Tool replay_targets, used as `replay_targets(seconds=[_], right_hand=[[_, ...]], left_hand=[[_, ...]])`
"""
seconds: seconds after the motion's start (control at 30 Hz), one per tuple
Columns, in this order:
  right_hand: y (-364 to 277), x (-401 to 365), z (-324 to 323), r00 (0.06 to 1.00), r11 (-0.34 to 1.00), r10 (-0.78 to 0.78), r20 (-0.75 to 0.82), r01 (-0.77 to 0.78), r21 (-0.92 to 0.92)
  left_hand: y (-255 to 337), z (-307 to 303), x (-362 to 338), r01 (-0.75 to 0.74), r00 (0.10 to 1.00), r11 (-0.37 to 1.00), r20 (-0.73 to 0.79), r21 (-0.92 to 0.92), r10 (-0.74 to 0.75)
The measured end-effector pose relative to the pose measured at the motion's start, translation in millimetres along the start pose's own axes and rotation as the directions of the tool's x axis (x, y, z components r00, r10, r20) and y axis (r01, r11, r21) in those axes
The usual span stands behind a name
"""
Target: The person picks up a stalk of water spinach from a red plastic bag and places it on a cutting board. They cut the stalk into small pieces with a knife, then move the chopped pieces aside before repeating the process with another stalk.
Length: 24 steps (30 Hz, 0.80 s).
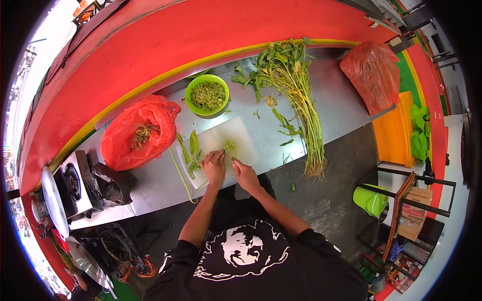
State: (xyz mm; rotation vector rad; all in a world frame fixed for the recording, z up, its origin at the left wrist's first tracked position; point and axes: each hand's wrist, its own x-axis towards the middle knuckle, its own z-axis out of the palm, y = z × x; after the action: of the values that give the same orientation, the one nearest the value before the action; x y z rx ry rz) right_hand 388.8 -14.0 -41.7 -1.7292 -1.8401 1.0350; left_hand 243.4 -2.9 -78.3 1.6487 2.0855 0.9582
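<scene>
Both hands meet over a white cutting board that lies on the steel worktop, near its front edge. The left hand has its fingers bunched in a narrow grip, pinning the leafy stems that lie across the left end of the board and trail off its near side. The right hand, just beside it, has a closed grip on what looks like a knife; only a thin pale blade shows at this size, slanting away from the fingers. Just past the blade tip sits a small heap of chopped greens on the board. Beyond the board, to the far left of it, a green bowl holds more chopped greens. A long bunch of leafy greens lies to the right of the board, leaves at the far side of the worktop and roots hanging over the near edge. To the left of the board an open red plastic bag holds stringy trimmings, with a black bag nearer and a gas stove at the left end. A second red bag stands at the far right end of the worktop. A green bucket sits on the floor to the right.
</scene>
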Motion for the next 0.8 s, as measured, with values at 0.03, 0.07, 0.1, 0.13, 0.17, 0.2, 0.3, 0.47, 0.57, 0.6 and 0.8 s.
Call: replay_targets(seconds=[0.03, 0.07, 0.1, 0.13, 0.17, 0.2, 0.3, 0.47, 0.57, 0.6, 0.8], right_hand=[[2, -1, 0, 1.0, 1.0, 0.01, 0.018, -0.01, 0.007], [4, -2, 0, 0.999, 1.0, 0.019, 0.038, -0.019, 0.014], [4, -1, 2, 0.999, 0.999, 0.021, 0.033, -0.019, -0.051], [3, 2, 4, 0.999, 0.999, 0.03, 0.042, -0.029, -0.024], [3, 5, 6, 0.998, 0.999, 0.03, 0.054, -0.028, -0.042], [0, 9, 4, 0.997, 0.998, 0.029, 0.066, -0.025, -0.062], [-6, 9, 1, 0.998, 0.999, 0.037, 0.044, -0.037, -0.018], [6, -3, 1, 0.995, 0.998, 0.047, 0.083, -0.044, -0.038], [-1, 1, -2, 0.996, 0.997, 0.048, 0.072, -0.043, -0.064], [-2, 2, 1, 0.999, 0.997, 0.026, 0.036, -0.024, -0.073], [5, 1, 3, 1.0, 1.0, 0.02, 0.011, -0.02, 0.005]], left_hand=[[1, -1, 0, -0.001, 1.0, 1.0, 0.007, -0.015, 0.001], [1, -2, 0, 0.0, 1.0, 1.0, 0.015, -0.028, 0.001], [1, 0, -1, 0.002, 1.0, 1.0, 0.0, -0.024, -0.002], [0, 0, -1, 0.002, 1.0, 1.0, 0.0, -0.024, -0.002], [1, 0, -1, 0.011, 1.0, 1.0, 0.0, -0.021, -0.011], [1, 2, -1, 0.019, 1.0, 1.0, -0.002, -0.019, -0.019], [-2, 3, 2, -0.011, 1.0, 1.0, -0.009, 0.004, 0.011], [0, 0, 2, 0.011, 0.999, 1.0, 0.034, 0.0, -0.011], [3, -2, 0, -0.004, 1.0, 1.0, 0.018, -0.01, 0.004], [2, -1, -1, -0.007, 1.0, 1.0, 0.018, -0.012, 0.007], [2, 0, 6, 0.015, 1.0, 1.0, -0.004, -0.01, -0.015]])
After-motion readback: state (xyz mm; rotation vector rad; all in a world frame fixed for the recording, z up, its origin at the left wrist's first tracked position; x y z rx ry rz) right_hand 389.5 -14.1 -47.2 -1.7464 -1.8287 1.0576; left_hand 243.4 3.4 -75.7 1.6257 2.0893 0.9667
